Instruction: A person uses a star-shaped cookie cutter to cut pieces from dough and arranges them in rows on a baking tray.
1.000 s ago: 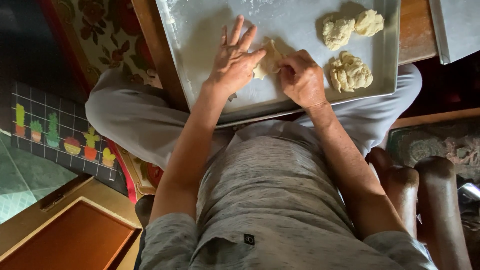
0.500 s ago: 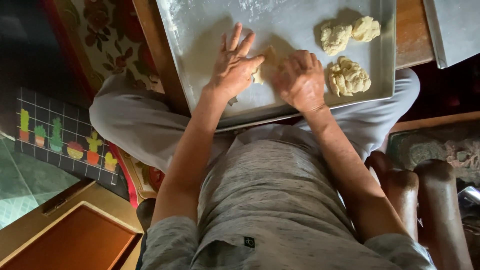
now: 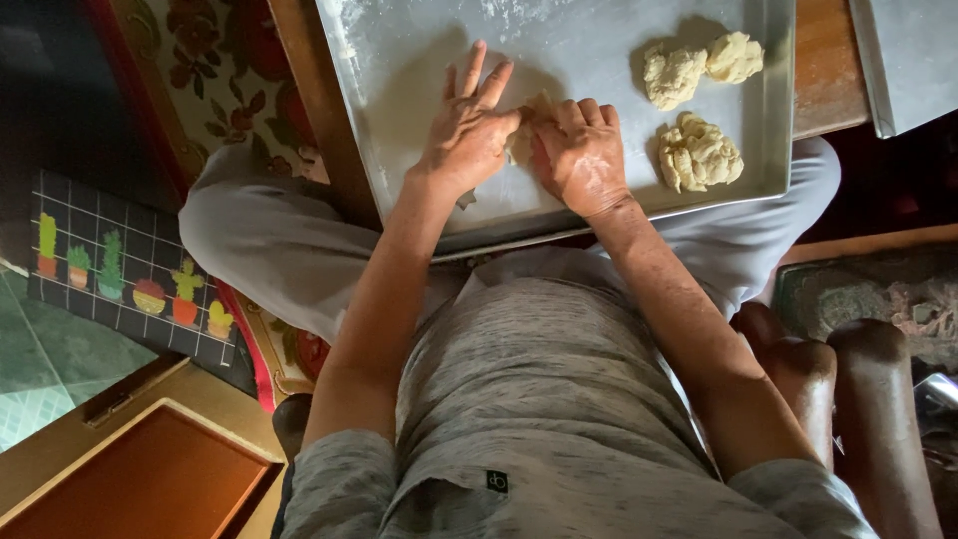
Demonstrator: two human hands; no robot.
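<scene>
A floured metal tray [image 3: 599, 30] lies across my lap and a low wooden table. Both my hands press on one pale dough piece [image 3: 526, 118], most of it hidden between them. My left hand [image 3: 467, 130] lies flat with fingers spread beside the dough. My right hand [image 3: 582, 155] is curled over the dough with knuckles up. Three more rough dough lumps sit at the tray's right: two at the far end [image 3: 672, 74] [image 3: 734, 56] and a larger one [image 3: 699, 153] nearer me.
A second metal tray [image 3: 913, 60] sits at the far right on the wooden table [image 3: 823, 70]. A floral rug [image 3: 215, 70] and a cactus-patterned mat [image 3: 120, 269] lie to the left. Another person's bare legs [image 3: 868, 399] rest at lower right. A wooden box [image 3: 130, 479] stands at lower left.
My right hand has slid left over the dough to meet my left hand, covering more of the piece. The other lumps have not moved.
</scene>
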